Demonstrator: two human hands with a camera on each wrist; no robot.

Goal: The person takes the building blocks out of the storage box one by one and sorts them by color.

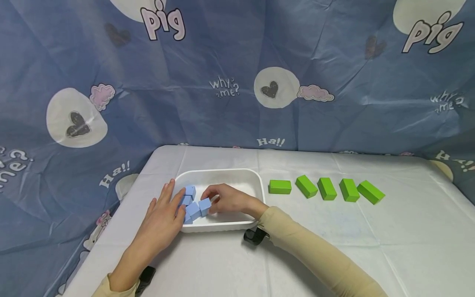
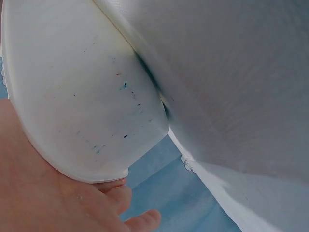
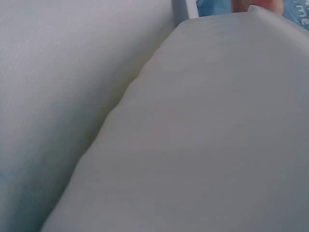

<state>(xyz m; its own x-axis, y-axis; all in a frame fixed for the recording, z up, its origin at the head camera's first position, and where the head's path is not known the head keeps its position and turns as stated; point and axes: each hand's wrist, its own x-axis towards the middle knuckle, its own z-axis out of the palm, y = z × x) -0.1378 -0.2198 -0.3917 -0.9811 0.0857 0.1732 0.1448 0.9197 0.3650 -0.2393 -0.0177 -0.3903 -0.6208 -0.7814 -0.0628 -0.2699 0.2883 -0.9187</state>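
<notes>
A white plastic tray (image 1: 226,226) holds several light-blue cubes clustered at its left end. My left hand (image 1: 162,220) lies over the tray's left rim with its fingers straight, partly covering some cubes. In the left wrist view the same hand (image 2: 63,193) lies along the tray's end wall (image 2: 87,106). Reaching in over the front right, my right hand (image 1: 230,200) pinches a blue cube (image 1: 205,206) at the right of the cluster, with thumb and forefinger curled at it. Another blue cube (image 1: 193,210) sits just left of it. Mostly the tray's outer wall (image 3: 193,121) fills the right wrist view.
Several green rectangular blocks lie in a loose row right of the tray, from a nearest block (image 1: 280,187) to a far one (image 1: 371,192). A white cloth covers the table (image 1: 315,247). Behind it hangs a blue printed curtain (image 1: 222,119).
</notes>
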